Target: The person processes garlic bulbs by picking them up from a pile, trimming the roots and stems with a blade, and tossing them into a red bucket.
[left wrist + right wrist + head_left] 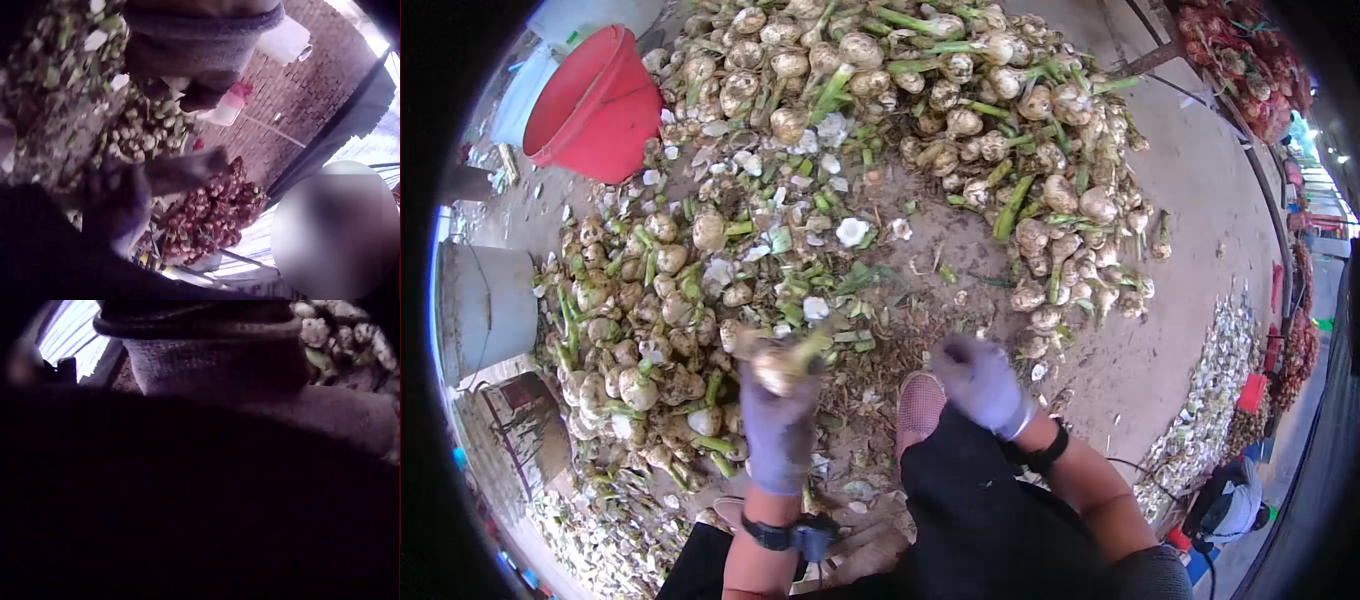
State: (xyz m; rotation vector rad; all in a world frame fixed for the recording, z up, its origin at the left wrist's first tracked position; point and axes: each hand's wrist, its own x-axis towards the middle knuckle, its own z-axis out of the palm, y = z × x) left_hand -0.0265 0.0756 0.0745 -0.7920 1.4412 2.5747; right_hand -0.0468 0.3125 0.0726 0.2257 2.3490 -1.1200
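In the head view, my gloved left hand (780, 435) grips a garlic bulb (776, 370) with a cut of pale green stem on it. The bulb is blurred and held up near the left pile of garlic (635, 330). My gloved right hand (985, 385) is apart from it, over the bare ground by a pink shoe (918, 405). Its fingers look bent, but I cannot tell whether it holds something. In the right wrist view, most of that hand is dark, with only the glove (219, 369) and part of a finger or thumb showing.
A larger heap of garlic with stems (960, 75) lies ahead. A red bucket (585, 110) and a whitish bucket (490, 305) stand at left. Peelings and stem bits (855, 232) litter the floor between the piles. Red net bags (1250, 60) are at far right, and another person (1225, 505) is lower right.
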